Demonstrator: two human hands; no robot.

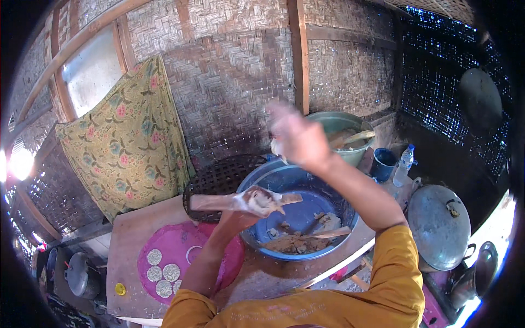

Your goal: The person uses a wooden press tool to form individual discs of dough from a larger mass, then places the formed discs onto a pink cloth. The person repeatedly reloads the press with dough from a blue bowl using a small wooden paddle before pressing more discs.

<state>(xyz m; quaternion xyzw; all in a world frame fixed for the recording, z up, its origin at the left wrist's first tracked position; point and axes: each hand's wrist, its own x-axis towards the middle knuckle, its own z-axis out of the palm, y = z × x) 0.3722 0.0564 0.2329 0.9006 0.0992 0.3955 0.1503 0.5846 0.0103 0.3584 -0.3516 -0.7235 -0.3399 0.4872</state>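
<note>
A flat wooden stick (210, 203) lies level across my left hand (254, 203), whose dough-smeared fingers are closed round it above the near left rim of a blue basin (244, 180). Raised over the basin's far side is my right hand (301, 139), smeared by motion; something whitish shows at its fingers, and I cannot make out whether they hold anything. Lumpy pale brown dough (295, 243) sits at the near side of the basin. Another wooden stick (332, 233) rests in that dough, its end toward the right rim.
Several speckled round discs (171, 271) and a white ring (194, 253) lie on a pink sheet (156, 240) at left, near a yellow cap (120, 288). Behind stand a black basket (219, 177) and green tub (355, 156); rightward, a blue pail (383, 164), bottle (403, 165) and lidded pot (439, 227).
</note>
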